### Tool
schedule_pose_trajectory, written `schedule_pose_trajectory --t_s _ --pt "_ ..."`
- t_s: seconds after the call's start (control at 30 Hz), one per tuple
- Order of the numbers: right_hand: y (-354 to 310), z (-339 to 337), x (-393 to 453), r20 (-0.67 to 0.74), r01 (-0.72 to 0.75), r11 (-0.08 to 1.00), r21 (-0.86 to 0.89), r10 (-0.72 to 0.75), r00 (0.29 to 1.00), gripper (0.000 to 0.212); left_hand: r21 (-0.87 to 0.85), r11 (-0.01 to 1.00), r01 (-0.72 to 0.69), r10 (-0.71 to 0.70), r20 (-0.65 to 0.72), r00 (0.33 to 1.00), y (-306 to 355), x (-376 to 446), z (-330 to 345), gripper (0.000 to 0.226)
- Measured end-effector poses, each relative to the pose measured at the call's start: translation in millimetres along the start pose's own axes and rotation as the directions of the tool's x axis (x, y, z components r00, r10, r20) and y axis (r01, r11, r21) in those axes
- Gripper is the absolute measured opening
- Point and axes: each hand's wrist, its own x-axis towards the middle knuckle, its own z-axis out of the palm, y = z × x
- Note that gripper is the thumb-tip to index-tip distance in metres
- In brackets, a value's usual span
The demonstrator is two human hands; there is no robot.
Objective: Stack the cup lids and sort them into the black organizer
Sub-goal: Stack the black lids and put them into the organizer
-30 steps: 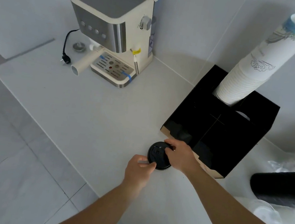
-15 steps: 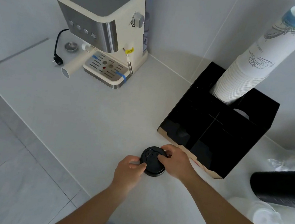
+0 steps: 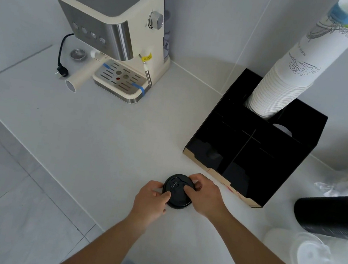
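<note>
i see both hands pinching one black lid [image 3: 178, 192] on the tabletop [image 3: 103, 136]: left hand [image 3: 149, 203] at its near-left edge, right hand [image 3: 206, 195] at its right edge. one black organizer [image 3: 250, 153] stands just beyond it, with one cup stack [image 3: 292, 76] in a rear compartment. one coffee machine [image 3: 119, 30] sits far left. one black cylinder [image 3: 330, 215] and clear lids [image 3: 310, 258] lie right.

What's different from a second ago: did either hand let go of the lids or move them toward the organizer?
Neither let go. The left hand and right hand still grip the black lids on the counter; the right thumb now lies on top. The lids remain just short of the black organizer. Cup stack and coffee machine unchanged.
</note>
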Motion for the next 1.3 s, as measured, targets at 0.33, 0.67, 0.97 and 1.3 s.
schedule_pose_trajectory --t_s 0.33,0.67,0.97,1.3 --pt "7.4 12.7 -14.4 0.021 -0.157 0.985 0.073 0.156 0.987 0.022 0.166 0.984 -0.060 0.064 -0.020 0.998 -4.5 8.0 -10.3 0.023" --pt "10.1 7.2 -23.2 0.068 -0.255 0.921 0.295 0.246 0.967 0.020 0.030 0.996 -0.081 0.079 0.063 0.995 -1.8 -8.2 -17.0 0.013" --pt "4.3 -16.4 -46.3 -0.045 -0.176 0.881 0.440 0.217 0.975 0.032 -0.074 0.990 -0.120 0.129 0.134 0.982 23.5 -15.8 -17.3 0.012" --pt "-17.8 -71.9 -22.3 -0.301 0.016 0.875 0.484 0.149 0.942 0.018 -0.120 0.926 -0.357 0.368 0.091 0.925 98.2 -9.2 9.8 0.020"
